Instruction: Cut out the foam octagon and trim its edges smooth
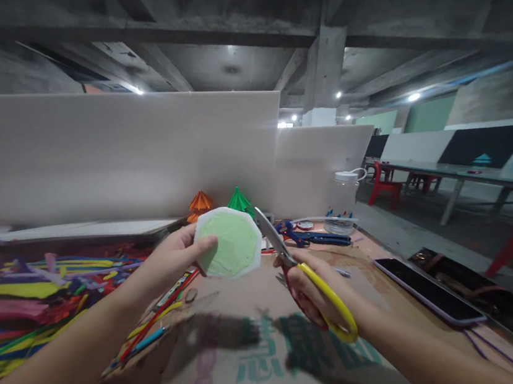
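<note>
My left hand (178, 256) pinches the left edge of a rounded paper cut-out (228, 242), light green with a white border, and holds it up above the table. My right hand (315, 286) grips scissors (299, 272) with yellow and red handles. The metal blades point up and left, and their tips meet the cut-out's right edge. Both forearms reach in from the bottom of the view.
Brown cardboard (264, 355) with green print covers the table. Several coloured strips and sticks (13, 305) lie at the left. Orange (199, 202) and green (239, 201) folded paper shapes stand by white partition boards (116, 150). A clear jar (343, 202), blue tools (311, 236) and a phone (429, 291) lie at the right.
</note>
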Motion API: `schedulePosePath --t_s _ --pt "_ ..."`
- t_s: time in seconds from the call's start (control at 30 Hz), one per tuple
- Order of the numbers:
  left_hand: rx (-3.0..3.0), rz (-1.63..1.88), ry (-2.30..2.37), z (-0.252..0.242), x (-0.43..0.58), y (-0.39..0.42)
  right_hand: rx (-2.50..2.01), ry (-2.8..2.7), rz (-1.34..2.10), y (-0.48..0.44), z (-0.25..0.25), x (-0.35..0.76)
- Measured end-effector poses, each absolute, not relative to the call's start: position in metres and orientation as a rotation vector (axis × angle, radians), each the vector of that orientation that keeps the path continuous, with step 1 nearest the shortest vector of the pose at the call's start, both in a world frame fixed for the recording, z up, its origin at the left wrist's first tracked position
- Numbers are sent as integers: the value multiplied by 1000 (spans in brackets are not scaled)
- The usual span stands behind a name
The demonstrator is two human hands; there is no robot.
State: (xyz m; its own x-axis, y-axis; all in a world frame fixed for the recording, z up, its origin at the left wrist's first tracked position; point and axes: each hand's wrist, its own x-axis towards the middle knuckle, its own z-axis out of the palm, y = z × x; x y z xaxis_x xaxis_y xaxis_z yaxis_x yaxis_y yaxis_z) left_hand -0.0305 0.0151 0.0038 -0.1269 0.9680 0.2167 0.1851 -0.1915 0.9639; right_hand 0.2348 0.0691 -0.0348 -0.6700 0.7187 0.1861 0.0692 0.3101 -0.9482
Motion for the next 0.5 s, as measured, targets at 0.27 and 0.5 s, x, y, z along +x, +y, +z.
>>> schedulePosePath --t_s 0.27,0.5 --pt "1388 1134 1337 -2 -38 19 -712 -1732 1733 89 -40 237" --pt "1680 1054 1308 -2 -24 12 -646 -2022 1271 73 -19 241"
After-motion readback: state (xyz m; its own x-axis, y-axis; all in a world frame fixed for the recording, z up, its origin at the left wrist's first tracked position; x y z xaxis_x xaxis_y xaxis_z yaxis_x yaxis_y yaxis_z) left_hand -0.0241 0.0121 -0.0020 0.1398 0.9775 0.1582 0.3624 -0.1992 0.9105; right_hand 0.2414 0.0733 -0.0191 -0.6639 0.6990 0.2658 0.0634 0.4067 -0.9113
